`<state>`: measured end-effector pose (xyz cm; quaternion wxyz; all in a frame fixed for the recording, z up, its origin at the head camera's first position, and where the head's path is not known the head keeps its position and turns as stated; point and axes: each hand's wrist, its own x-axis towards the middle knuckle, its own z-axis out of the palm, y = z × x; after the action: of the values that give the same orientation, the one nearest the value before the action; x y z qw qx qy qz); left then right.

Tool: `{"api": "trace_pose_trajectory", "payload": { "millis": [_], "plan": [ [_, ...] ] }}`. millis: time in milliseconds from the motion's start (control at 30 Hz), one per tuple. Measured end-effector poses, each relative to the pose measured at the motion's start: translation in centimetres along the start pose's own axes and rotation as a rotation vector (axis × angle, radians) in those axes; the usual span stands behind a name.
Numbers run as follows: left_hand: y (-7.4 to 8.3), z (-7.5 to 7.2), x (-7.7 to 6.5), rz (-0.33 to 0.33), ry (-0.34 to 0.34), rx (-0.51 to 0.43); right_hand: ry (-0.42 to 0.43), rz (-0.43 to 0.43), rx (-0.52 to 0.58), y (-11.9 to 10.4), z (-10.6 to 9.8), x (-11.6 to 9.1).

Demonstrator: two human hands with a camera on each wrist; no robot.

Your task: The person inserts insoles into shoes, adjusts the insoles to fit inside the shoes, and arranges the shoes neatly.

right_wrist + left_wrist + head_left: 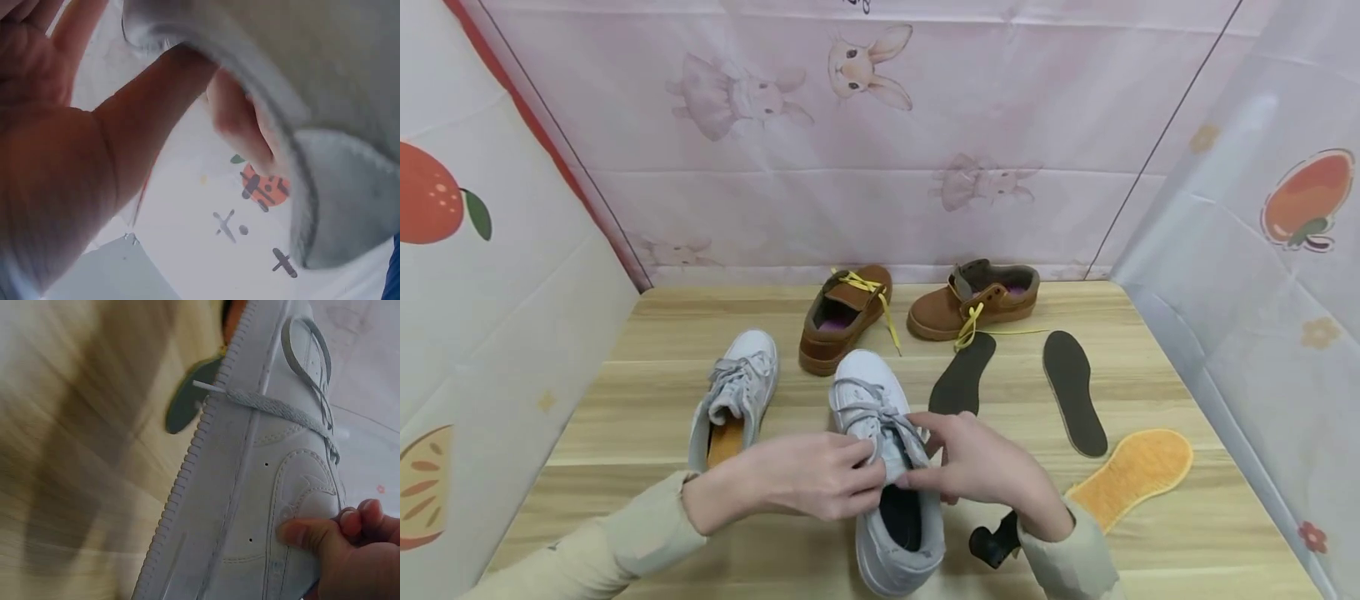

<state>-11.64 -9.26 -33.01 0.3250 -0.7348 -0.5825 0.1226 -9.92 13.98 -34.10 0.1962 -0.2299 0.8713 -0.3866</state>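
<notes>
A white sneaker (868, 375) with grey laces tied in a bow stands in front of me, its toe pointing away and its opening dark inside. My left hand (820, 479) pinches the upper at its left side; in the left wrist view the thumb (303, 532) presses on the stitched outside. My right hand (985, 458) holds the opposite side, thumb at the tongue and the other fingers beside the laces. The right wrist view shows that thumb (156, 106) reaching over the collar (303, 187), its tip hidden inside.
The other white sneaker (760, 354), with an orange insole (725, 442) inside, stands at left. Two brown shoes (820, 337) (936, 312) with yellow laces stand behind. At right lie two dark insoles (958, 379) (1072, 392), a fuzzy orange insole (1138, 471) and a black object (992, 544) near my right wrist.
</notes>
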Motion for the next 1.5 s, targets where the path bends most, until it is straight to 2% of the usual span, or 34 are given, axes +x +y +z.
{"api": "trace_pose_trajectory", "payload": {
  "millis": [100,333,467,600,733,967,1100,1267,1400,1500],
  "plan": [
    [0.6,1.0,-0.3,-0.006,-0.002,-0.026,-0.037,-0.007,0.001,0.2,0.5,-0.1],
    [2.0,3.2,-1.2,-0.071,-0.003,-0.038,0.009,-0.025,-0.053,0.7,2.0,0.4],
    [2.1,4.4,-1.8,-0.126,0.014,-0.033,0.064,-0.014,-0.059,1.1,2.6,1.1],
    [1.7,5.1,-2.3,-0.153,0.012,-0.026,0.152,0.006,-0.105,1.4,3.1,2.1],
    [1.2,5.4,-2.8,-0.187,-0.023,0.010,0.222,0.030,-0.154,1.5,3.2,3.4],
    [0.5,6.0,-3.4,-0.252,-0.129,0.036,0.275,0.053,-0.212,1.4,3.0,5.3],
    [0.1,6.3,-3.6,-0.332,-0.159,0.024,0.313,0.057,-0.243,1.5,3.0,6.2],
    [0.0,6.7,-3.6,-0.436,-0.165,0.027,0.356,0.102,-0.242,1.6,3.0,7.0],
    [0.7,7.2,-3.5,-0.501,-0.146,0.010,0.361,0.118,-0.230,1.8,3.3,7.3],
    [1.5,7.5,-3.5,-0.543,-0.169,-0.025,0.354,0.123,-0.231,2.0,3.7,7.3]
  ]
}}
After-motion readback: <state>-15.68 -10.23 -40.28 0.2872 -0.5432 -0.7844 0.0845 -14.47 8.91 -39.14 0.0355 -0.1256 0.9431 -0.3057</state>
